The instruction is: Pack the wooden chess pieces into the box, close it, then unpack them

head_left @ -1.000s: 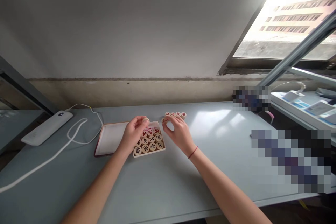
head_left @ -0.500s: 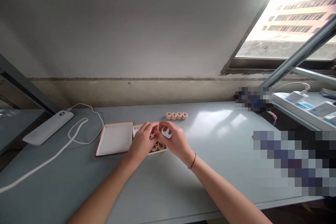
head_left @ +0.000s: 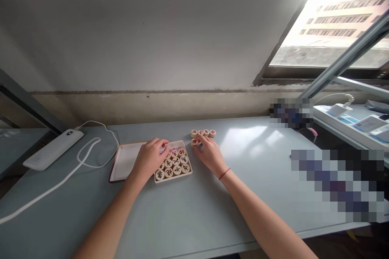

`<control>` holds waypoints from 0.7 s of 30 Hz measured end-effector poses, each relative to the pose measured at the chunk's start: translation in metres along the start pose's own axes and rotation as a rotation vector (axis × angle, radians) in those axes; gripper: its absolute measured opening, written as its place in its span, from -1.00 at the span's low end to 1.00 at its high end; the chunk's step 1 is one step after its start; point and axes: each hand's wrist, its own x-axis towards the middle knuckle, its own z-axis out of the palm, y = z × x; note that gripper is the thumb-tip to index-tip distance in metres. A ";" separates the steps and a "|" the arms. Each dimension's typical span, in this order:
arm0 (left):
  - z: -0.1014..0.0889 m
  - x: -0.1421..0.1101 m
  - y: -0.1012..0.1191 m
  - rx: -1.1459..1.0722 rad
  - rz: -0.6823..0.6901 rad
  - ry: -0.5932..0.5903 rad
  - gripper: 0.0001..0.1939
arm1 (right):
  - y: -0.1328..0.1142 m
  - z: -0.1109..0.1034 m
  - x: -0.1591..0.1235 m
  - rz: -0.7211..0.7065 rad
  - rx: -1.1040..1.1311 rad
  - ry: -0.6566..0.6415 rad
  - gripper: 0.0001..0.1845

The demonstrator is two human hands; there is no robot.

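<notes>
The right hand (head_left: 197,145) pinches a loose disc (head_left: 194,142) narrowly between thumb and fingers; the disc is at the table, just on the near side of the left end of a row of four discs (head_left: 206,133); the left hand (head_left: 164,147) is curled over the left part of the box (head_left: 174,178), with a small gap between thumb and fingertips and nothing visible in it; the discs are thick, round and pale, with smooth sides and flat faces marked with characters, red on the row; the box is shallow, white-walled and straight-sided, packed with discs marked black in the nearer rows and red farther back; its lid (head_left: 123,162), white inside with a dark red edge, lies to its left on the smooth grey-blue table (head_left: 182,218); half a second ago both hands met over the box, whereas now they are apart, the right one out by the row and more of the packed discs in view; the loose disc lies marked face up, its character partly covered; the row runs left to right; the box opens upward, its near edge slanting slightly away toward the right, its long axis unclear behind the left hand
</notes>
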 end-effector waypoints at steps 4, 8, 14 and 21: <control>0.000 0.000 -0.002 0.028 -0.003 -0.026 -0.72 | 0.001 0.003 0.002 0.013 -0.007 0.010 -0.79; 0.001 -0.001 -0.005 0.069 -0.026 -0.068 -0.69 | 0.005 0.005 0.004 0.003 -0.005 0.073 -0.81; 0.006 -0.007 -0.006 0.108 0.001 -0.156 -0.66 | -0.020 -0.006 -0.006 -0.096 0.138 0.066 -0.77; 0.004 -0.007 -0.004 0.058 -0.033 -0.183 -0.76 | -0.040 -0.001 -0.016 -0.104 0.139 -0.168 -0.65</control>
